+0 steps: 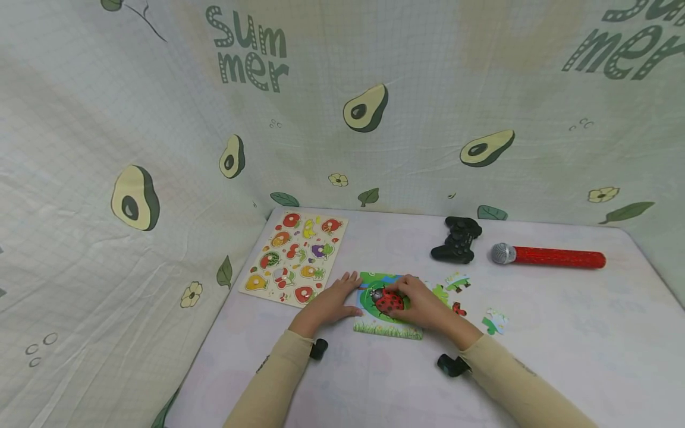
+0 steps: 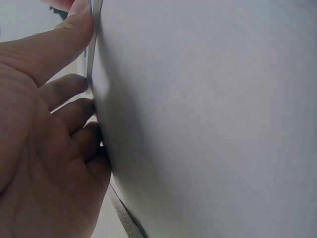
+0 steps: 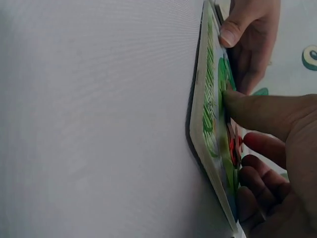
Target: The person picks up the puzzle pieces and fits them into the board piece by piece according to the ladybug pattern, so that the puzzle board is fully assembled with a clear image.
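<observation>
A ladybug jigsaw board (image 1: 387, 330) lies flat on the table between the two hands, its grass strip toward the person. At its left edge rests my left hand (image 1: 333, 301), fingers spread and thumb against the board's side; the left wrist view shows the thumb (image 2: 74, 29) at that edge. My right hand (image 1: 425, 302) reaches over the board from the right. Its thumb and fingers pinch a red ladybug puzzle piece (image 3: 233, 141), which stands slightly tilted off the board in the right wrist view. The fingers partly hide the ladybug picture.
Loose puzzle pieces (image 1: 495, 321) lie right of the board, one more with red on it (image 1: 458, 309) near the right forearm. A fruit peg board (image 1: 278, 241) stands back left. Behind are a black game controller (image 1: 458, 241) and a red microphone (image 1: 556, 257).
</observation>
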{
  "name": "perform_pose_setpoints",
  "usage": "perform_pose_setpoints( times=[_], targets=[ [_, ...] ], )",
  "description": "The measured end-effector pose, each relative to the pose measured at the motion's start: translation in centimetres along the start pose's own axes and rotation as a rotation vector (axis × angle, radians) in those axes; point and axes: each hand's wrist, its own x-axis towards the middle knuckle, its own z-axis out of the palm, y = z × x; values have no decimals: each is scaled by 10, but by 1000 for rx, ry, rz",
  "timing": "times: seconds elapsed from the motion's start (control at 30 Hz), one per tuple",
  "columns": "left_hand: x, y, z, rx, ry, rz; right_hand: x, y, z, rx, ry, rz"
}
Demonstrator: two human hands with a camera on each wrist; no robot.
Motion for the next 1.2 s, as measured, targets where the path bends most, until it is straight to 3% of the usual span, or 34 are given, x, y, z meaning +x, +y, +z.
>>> perform_pose_setpoints(
  times=[0.8, 1.2],
  targets=[
    [2, -3, 2, -3, -3, 2, 0, 4, -1, -45, 6, -105],
    [1, -2, 1, -14, -1, 0, 1, 1, -1, -43, 6, -62]
  ],
)
